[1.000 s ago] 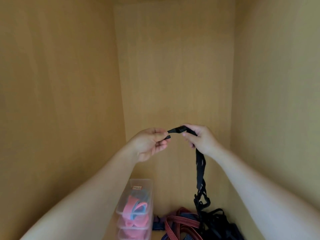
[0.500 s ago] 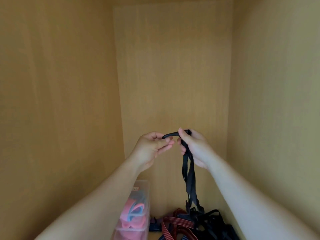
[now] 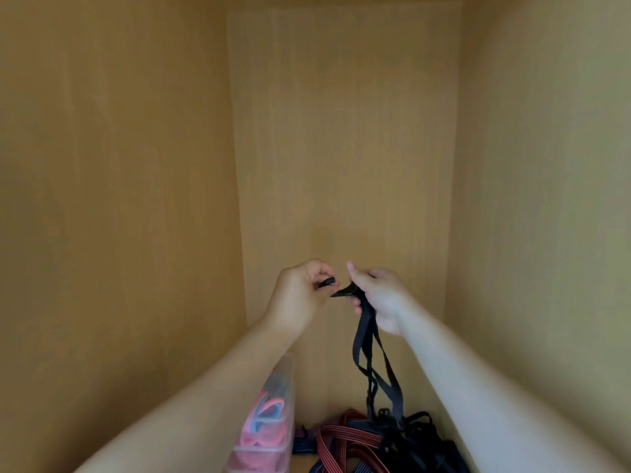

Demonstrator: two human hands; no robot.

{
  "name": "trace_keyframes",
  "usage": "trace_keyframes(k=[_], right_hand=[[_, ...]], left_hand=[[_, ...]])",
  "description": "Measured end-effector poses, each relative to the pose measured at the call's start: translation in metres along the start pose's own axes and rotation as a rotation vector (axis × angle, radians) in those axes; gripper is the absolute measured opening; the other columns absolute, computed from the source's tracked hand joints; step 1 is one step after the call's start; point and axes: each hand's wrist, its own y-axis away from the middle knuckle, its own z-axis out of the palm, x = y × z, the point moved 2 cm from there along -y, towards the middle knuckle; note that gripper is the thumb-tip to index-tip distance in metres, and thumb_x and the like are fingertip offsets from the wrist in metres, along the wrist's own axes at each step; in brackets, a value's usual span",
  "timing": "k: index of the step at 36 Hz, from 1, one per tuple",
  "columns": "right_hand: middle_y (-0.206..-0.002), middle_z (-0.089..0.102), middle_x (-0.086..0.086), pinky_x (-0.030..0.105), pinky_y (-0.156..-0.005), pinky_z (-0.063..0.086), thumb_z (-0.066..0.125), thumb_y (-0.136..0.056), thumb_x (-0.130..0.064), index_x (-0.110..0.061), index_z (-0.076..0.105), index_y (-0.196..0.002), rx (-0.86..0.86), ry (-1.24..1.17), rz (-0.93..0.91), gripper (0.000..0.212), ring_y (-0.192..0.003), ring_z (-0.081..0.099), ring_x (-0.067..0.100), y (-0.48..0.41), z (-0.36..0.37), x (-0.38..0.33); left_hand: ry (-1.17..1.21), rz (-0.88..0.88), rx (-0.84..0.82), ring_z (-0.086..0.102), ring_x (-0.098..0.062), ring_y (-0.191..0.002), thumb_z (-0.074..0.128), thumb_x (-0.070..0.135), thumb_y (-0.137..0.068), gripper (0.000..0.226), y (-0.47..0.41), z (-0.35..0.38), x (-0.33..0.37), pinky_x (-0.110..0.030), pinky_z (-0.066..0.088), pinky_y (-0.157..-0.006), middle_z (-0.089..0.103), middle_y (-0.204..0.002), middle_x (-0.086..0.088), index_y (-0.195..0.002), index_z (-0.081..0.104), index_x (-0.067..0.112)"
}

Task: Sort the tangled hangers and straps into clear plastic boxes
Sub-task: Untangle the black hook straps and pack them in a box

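Black strap (image 3: 366, 336), flat limp webbing, pinched at its curled end by the left hand (image 3: 300, 297) and gripped just beside it by the right hand (image 3: 380, 297) at frame centre, hanging in narrow loops to the tangled pile (image 3: 396, 445) at bottom right, beside a clear plastic box (image 3: 288, 387).

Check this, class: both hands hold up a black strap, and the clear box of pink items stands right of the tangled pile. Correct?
No. The head view shows the clear box left of the tangled pile; the left hand and right hand do hold up the black strap.
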Motion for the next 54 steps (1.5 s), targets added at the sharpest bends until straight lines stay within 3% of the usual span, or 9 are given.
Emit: trace_keyframes(k=[6,12,17,24,31,39,46,51,54], right_hand=[[-0.068,0.046,0.004,0.026,-0.044,0.033,0.07,-0.089,-0.026,-0.003,0.057,-0.093,0.0,0.003,-0.175,0.025,-0.049,0.038,0.014,-0.004,-0.014,-0.005],[-0.059,0.049,0.003,0.028,-0.047,0.035,0.069,-0.089,-0.024,-0.004,0.06,-0.09,-0.015,0.091,-0.301,0.022,-0.048,0.039,0.017,0.0,-0.013,-0.008],[-0.068,0.059,0.008,0.028,-0.05,0.046,0.072,-0.087,-0.026,-0.005,0.061,-0.094,-0.008,0.008,-0.225,0.025,-0.05,0.049,0.015,0.005,-0.009,-0.008],[-0.064,0.054,0.003,0.027,-0.044,0.04,0.075,-0.08,-0.045,-0.01,0.06,-0.087,-0.003,0.034,-0.055,0.039,-0.047,0.04,0.014,0.008,-0.007,-0.004],[-0.062,0.047,0.002,0.025,-0.04,0.024,0.073,-0.085,-0.03,-0.01,0.049,-0.084,-0.066,0.02,-0.223,0.032,-0.045,0.029,0.013,0.008,-0.015,-0.014],[-0.061,0.048,0.003,0.023,-0.039,0.026,0.072,-0.086,-0.032,-0.009,0.05,-0.086,-0.056,0.061,-0.23,0.032,-0.043,0.031,0.012,0.009,-0.012,-0.016],[-0.067,0.056,0.005,0.025,-0.043,0.038,0.071,-0.082,-0.048,-0.009,0.058,-0.089,-0.03,0.19,-0.047,0.042,-0.046,0.042,0.013,0.013,-0.009,-0.008],[-0.067,0.056,0.004,0.024,-0.044,0.038,0.07,-0.085,-0.045,-0.011,0.062,-0.086,-0.038,0.092,0.026,0.035,-0.046,0.041,0.013,0.013,-0.012,-0.004],[-0.068,0.055,0.005,0.026,-0.043,0.035,0.07,-0.086,-0.043,-0.01,0.059,-0.083,-0.045,0.15,-0.043,0.035,-0.046,0.039,0.013,0.012,-0.015,-0.005]], left_hand=[[0.208,-0.201,-0.135,0.071,-0.025,-0.076,0.056,0.04,-0.093,0.025,0.004,-0.001,0.0,-0.035,0.058,-0.074,0.073,-0.089,-0.006,-0.092,0.066,0.017],[0.414,-0.52,-0.371,0.049,-0.012,-0.05,0.048,0.046,-0.096,0.043,0.007,0.001,-0.001,-0.023,0.044,-0.053,0.063,-0.064,-0.004,-0.094,0.062,0.006],[0.425,-0.339,-0.352,0.048,-0.008,-0.047,0.057,0.017,-0.096,0.013,0.009,0.01,-0.002,-0.02,0.041,-0.05,0.063,-0.067,-0.005,-0.086,0.052,0.011],[0.156,-0.097,-0.091,0.064,-0.018,-0.056,0.062,0.0,-0.09,0.018,0.003,0.01,-0.01,-0.03,0.053,-0.058,0.067,-0.072,-0.01,-0.079,0.05,0.008],[0.432,-0.427,-0.304,0.071,-0.025,-0.07,0.043,0.047,-0.097,0.045,0.006,0.006,0.004,-0.032,0.059,-0.066,0.071,-0.091,-0.02,-0.096,0.059,0.005],[0.699,-0.521,-0.36,0.068,-0.014,-0.068,0.057,0.025,-0.093,0.025,0.008,0.009,0.003,-0.02,0.056,-0.062,0.065,-0.073,-0.012,-0.083,0.06,0.003],[0.505,-0.31,-0.12,0.064,-0.012,-0.067,0.072,-0.001,-0.081,0.009,0.004,0.008,-0.002,-0.017,0.053,-0.067,0.068,-0.072,-0.002,-0.08,0.071,0.008],[0.357,-0.291,-0.081,0.067,-0.019,-0.065,0.074,0.004,-0.081,0.049,-0.001,0.009,0.0,-0.034,0.057,-0.076,0.063,-0.077,-0.004,-0.119,0.05,0.022],[0.351,-0.353,-0.187,0.067,-0.017,-0.065,0.07,0.011,-0.087,0.033,0.001,0.008,0.001,-0.029,0.056,-0.068,0.07,-0.081,-0.004,-0.117,0.056,0.008]])
